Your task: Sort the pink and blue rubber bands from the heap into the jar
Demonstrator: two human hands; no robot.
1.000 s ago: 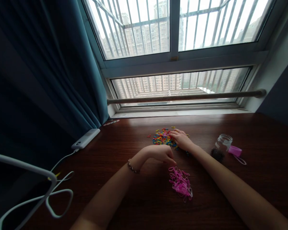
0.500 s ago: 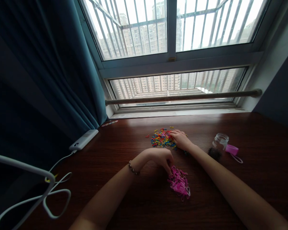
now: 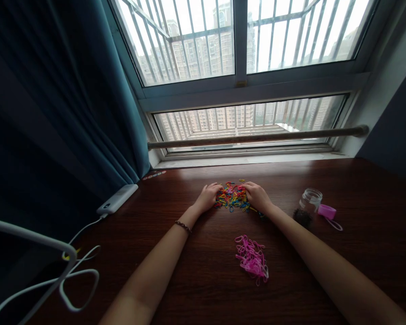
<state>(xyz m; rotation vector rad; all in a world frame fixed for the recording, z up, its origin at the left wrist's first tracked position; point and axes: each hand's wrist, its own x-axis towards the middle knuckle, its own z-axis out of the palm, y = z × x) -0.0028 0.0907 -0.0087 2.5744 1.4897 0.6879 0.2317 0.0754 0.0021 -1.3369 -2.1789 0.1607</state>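
Note:
Small multicoloured rubber bands [image 3: 232,197] lie in a loose pile on the dark brown table. At the pile's left edge is my left hand [image 3: 208,197], fingers apart and reaching onto the bands, a beaded bracelet on its wrist. My right hand [image 3: 258,197] rests against the right side, its fingers bent together at the bands; what lies between the fingertips is hidden. Closer to me sits a separate heap of pink rubber bands [image 3: 252,259], with neither hand touching it.
To the right stands a clear jar [image 3: 311,200], a dark clump of bands [image 3: 302,217] before it and a pink lid [image 3: 327,211] with a loop beside it. A white power bank [image 3: 118,198] with a white cable [image 3: 96,282] lies left by the blue curtain [image 3: 122,113]. The window is behind.
My left hand has left the pink heap and moved up and left to the multicoloured pile. My right hand has stayed at the pile, shifting only slightly.

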